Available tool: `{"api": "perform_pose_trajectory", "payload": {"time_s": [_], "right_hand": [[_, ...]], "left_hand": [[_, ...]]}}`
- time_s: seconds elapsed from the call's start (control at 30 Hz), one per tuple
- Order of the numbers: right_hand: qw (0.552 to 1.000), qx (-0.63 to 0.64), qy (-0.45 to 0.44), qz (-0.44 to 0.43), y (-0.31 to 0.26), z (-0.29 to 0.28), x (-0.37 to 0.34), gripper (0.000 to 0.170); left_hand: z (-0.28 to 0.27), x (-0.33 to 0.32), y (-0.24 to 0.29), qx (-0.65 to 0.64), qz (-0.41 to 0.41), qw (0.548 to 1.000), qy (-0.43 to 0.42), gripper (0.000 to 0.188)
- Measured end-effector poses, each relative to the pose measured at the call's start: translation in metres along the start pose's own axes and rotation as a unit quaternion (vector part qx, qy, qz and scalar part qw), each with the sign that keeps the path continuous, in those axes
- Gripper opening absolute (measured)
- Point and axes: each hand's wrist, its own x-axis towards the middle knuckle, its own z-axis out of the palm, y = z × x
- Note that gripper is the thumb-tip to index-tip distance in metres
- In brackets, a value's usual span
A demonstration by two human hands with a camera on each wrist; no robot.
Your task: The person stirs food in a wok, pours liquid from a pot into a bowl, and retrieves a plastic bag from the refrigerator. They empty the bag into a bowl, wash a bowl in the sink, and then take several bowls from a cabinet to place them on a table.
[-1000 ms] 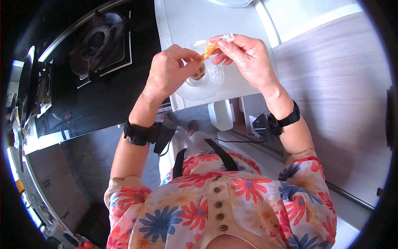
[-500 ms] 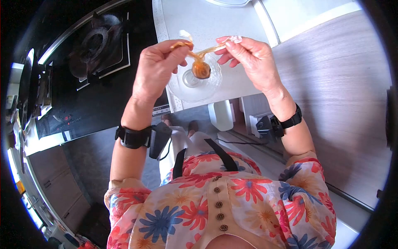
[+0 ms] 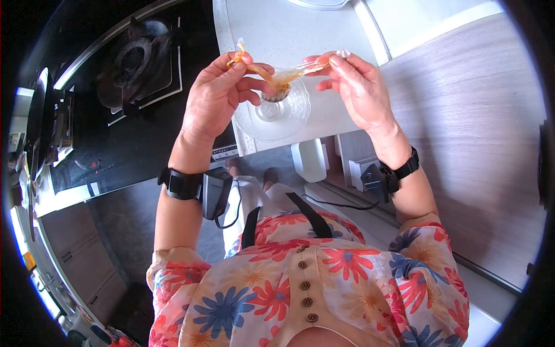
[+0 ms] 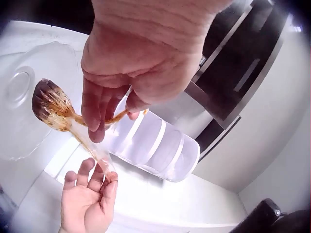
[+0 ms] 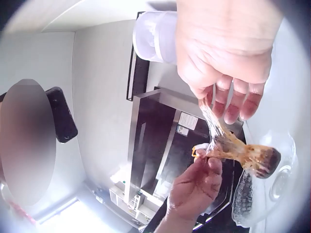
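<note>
A small clear plastic bag with a dark round lump [image 3: 276, 93] in orange-brown liquid hangs between the two hands, over a clear glass bowl [image 3: 298, 118] on the counter. My left hand [image 3: 215, 95] pinches one twisted end of the bag, with a yellow-orange strip at the fingertips. The other stretched end is pinched by my right hand [image 3: 361, 92]. In the left wrist view the lump [image 4: 51, 104] hangs beside the fingers, and in the right wrist view the lump [image 5: 262, 161] is near the bowl's rim [image 5: 240, 204]. What the lump is, I cannot tell.
A black gas hob [image 3: 136, 63] lies to the left of the pale counter [image 3: 324, 29]. Below the counter's front edge stands a white container [image 3: 309, 161]. A wood-grain surface [image 3: 462, 104] spans the right side.
From close together, the hands have moved apart, the left one leftward, stretching the bag's ends. The lump came into view between them and has since shifted slightly up and left.
</note>
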Motion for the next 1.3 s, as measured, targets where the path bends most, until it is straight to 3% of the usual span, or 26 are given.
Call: {"api": "perform_pose_trajectory", "payload": {"time_s": [0.07, 0.13, 0.33, 0.67, 0.77, 0.83, 0.9, 0.93, 1.0, 1.03, 1.17, 1.3], "right_hand": [[0.998, 0.062, -0.004, 0.008, 0.003, 0.002, 0.004, 0.022], [0.980, 0.177, -0.079, 0.031, 0.008, 0.002, 0.007, 0.021], [0.979, 0.168, -0.061, 0.102, 0.006, 0.008, 0.008, 0.021], [0.980, 0.180, -0.062, 0.059, 0.017, 0.002, 0.010, 0.020], [0.982, 0.171, -0.024, 0.072, 0.015, 0.003, 0.010, 0.020], [0.977, 0.181, -0.064, 0.092, 0.016, -0.001, 0.012, 0.020], [0.978, 0.172, -0.055, 0.102, 0.016, 0.002, 0.012, 0.021], [0.979, 0.162, -0.047, 0.111, 0.016, 0.004, 0.013, 0.022], [0.982, 0.151, -0.044, 0.106, 0.014, 0.009, 0.013, 0.022], [0.984, 0.140, -0.042, 0.100, 0.013, 0.011, 0.013, 0.023], [0.987, 0.124, -0.048, 0.095, 0.009, 0.013, 0.015, 0.024], [0.992, 0.057, 0.085, 0.076, 0.007, 0.014, 0.008, 0.032]], "left_hand": [[0.000, 0.002, -0.003, -0.008, -0.009, 1.000, -0.007, 0.017], [0.000, 0.003, -0.005, -0.016, -0.018, 1.000, -0.013, 0.017], [0.002, 0.003, -0.006, -0.011, -0.021, 1.000, -0.015, 0.015], [-0.009, -0.005, 0.003, -0.073, -0.015, 0.997, 0.019, 0.014], [-0.009, -0.004, 0.004, -0.077, -0.018, 0.996, 0.041, 0.013], [-0.008, -0.004, 0.003, -0.085, -0.023, 0.995, 0.045, 0.011], [-0.004, -0.003, 0.001, 0.056, -0.027, 0.997, 0.039, 0.007], [-0.001, -0.002, 0.001, 0.056, -0.027, 0.997, 0.039, 0.007], [0.008, -0.001, 0.003, 0.278, -0.060, 0.958, 0.034, 0.012], [0.012, 0.000, -0.002, 0.313, -0.058, 0.946, 0.057, 0.016], [0.015, 0.002, -0.003, 0.420, -0.111, 0.898, 0.063, 0.017], [0.013, 0.000, -0.004, 0.365, -0.105, 0.921, 0.087, 0.015]]}}
